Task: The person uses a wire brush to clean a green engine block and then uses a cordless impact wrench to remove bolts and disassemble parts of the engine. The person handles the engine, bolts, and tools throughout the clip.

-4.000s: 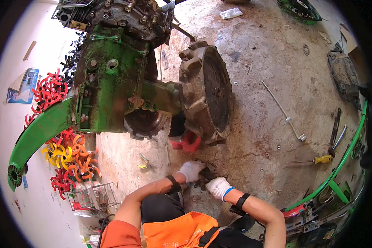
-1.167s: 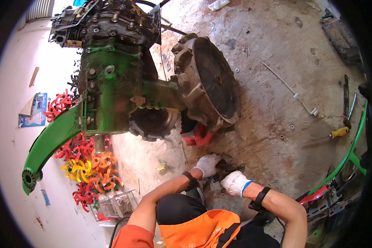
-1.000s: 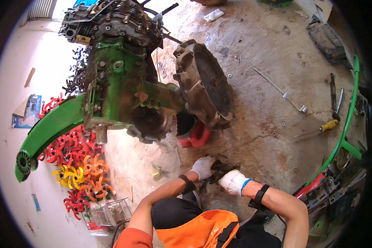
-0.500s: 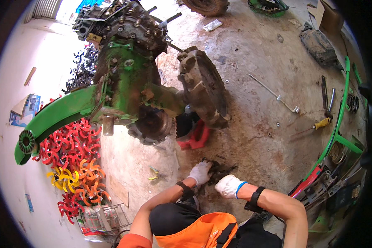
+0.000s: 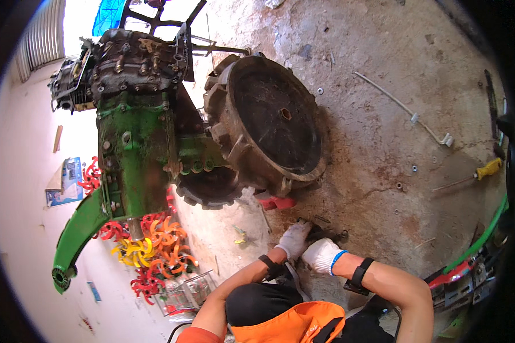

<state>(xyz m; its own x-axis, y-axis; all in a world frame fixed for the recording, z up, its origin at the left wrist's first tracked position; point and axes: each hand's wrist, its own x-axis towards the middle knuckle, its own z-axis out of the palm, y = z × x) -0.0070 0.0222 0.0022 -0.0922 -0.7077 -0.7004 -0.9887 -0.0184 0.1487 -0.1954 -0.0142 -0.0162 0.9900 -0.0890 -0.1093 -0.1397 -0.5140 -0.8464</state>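
Two hands (gloved), one dark part

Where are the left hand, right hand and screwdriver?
Left hand (image 5: 294,240), head view: its gloved back.
Right hand (image 5: 321,255), head view: its gloved back.
Screwdriver (image 5: 488,168), head view: its yellow handle.

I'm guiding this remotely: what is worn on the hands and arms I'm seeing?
Whitish gloves: the left hand looks slightly greyer; the right hand has a ribbed cuff edged in blue. Each wrist has a black strap, left strap and right strap. An orange-red sleeve shows on the left arm.
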